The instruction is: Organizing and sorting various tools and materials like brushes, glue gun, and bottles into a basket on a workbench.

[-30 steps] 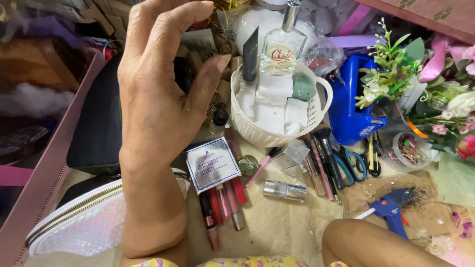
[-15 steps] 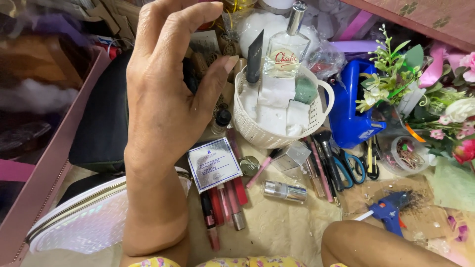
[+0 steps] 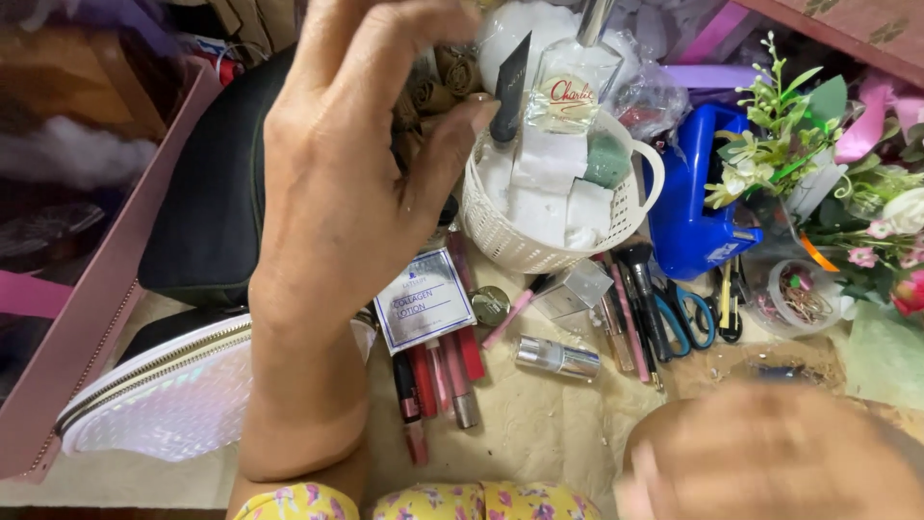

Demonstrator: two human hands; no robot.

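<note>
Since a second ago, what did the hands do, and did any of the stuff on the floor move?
The left hand has drifted right, its thumb now near the dark tube in the white basket; whether it touches is unclear, and it holds nothing visible. The right hand, blurred, has come up at the bottom right, covering the blue glue gun seen earlier. The basket, lipsticks, small box and scissors stayed put.

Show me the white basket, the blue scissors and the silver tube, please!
white basket (image 3: 510, 246), head view, on its woven front wall.
blue scissors (image 3: 685, 323), head view, on the handle loops.
silver tube (image 3: 556, 358), head view, on the middle of its body.
</note>
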